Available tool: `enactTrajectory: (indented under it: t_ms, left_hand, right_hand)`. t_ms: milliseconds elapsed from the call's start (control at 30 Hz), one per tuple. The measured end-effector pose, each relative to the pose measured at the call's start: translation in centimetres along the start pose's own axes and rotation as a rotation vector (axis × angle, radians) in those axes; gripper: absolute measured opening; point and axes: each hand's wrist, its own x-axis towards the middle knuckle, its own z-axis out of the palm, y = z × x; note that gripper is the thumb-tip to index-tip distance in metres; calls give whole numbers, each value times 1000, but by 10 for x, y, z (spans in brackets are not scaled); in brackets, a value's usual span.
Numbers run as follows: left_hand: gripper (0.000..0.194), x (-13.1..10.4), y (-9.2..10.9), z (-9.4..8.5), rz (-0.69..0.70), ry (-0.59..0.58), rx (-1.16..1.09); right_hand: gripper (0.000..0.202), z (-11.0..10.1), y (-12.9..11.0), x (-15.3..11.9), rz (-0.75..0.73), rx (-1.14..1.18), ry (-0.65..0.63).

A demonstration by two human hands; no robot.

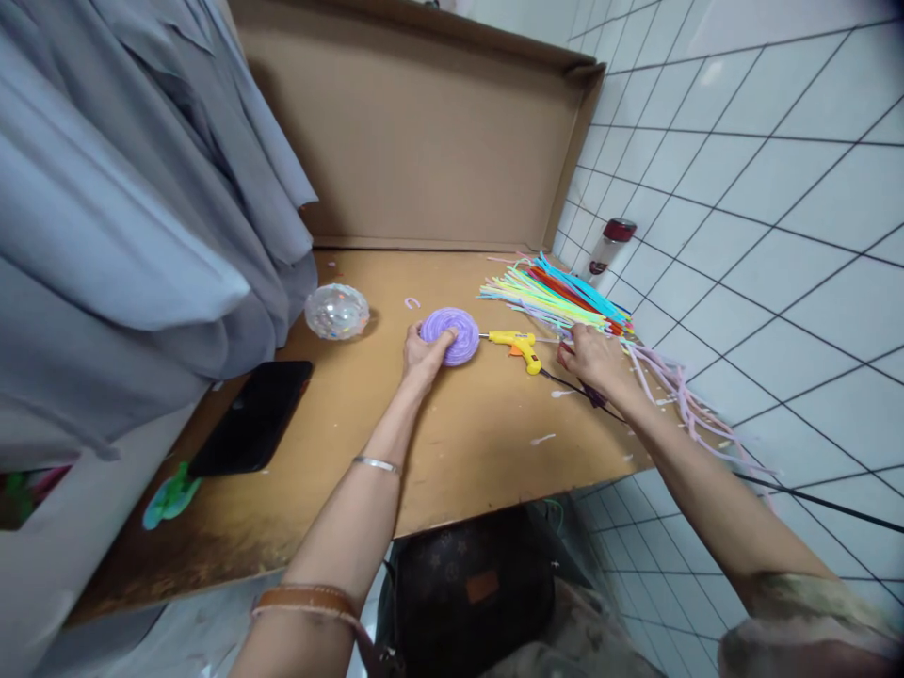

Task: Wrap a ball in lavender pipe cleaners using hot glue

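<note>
Coil (462, 337) | held in left hand (423, 352) | right hand (594, 360) well apart

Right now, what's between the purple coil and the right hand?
Head view: the yellow glue gun lies there, nozzle toward the purple coil, thin stick toward the right hand.
</note>
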Motion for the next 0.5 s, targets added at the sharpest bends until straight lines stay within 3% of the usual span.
enactTrajectory:
  t_ms: [133,333,400,500]
  left_hand:
    - [59,0,2,-1,-18,19,-34]
    - [59,-1,4,-2,-5,22,-57]
    - [60,-1,4,-2,-7,20,-51]
    - [61,0,4,-1,-15,24,-43]
  right_hand:
    - [38,8,15,3,120,-71,-40]
    - [32,20,22,3,99,-106,-197]
    - [32,19,17,2,126,-120,-188]
    - [34,15,4,-1,97,-131,-59]
